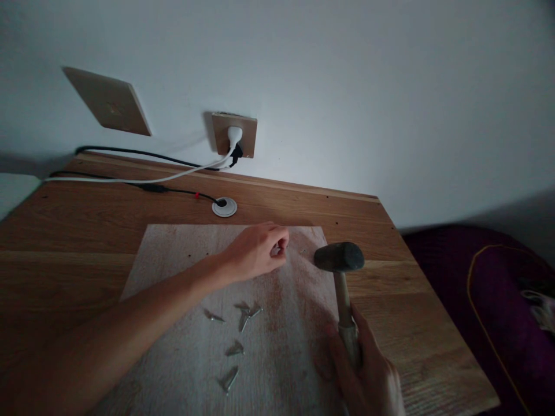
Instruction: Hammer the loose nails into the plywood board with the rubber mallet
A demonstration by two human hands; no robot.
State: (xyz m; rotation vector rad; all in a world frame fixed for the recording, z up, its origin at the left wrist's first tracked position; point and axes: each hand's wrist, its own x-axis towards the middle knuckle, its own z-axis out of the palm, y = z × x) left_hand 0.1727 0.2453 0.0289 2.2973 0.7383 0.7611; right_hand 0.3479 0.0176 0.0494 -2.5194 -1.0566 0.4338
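Observation:
My right hand (366, 370) is wrapped round the handle of a hammer (339, 257) with a dark, thick head and a pale handle. The hammer is held head up over the right edge of a whitish, worn wooden board (169, 346). My left hand (260, 251) is closed over the far part of the board, fingers curled together; what they hold, if anything, is hidden. Nearer to me, several loose metal screws or nails (232, 379) lie scattered on the board. A small mark (303, 251) shows on the board between my left hand and the hammer head.
Under the board is a wooden table (411, 306) against a white wall. Behind it, a wall socket (247, 136) holds a white plug and a black one, with cables (173, 173) running left. A round cable grommet (224, 207) sits in the tabletop. Purple fabric (442, 254) lies at the right.

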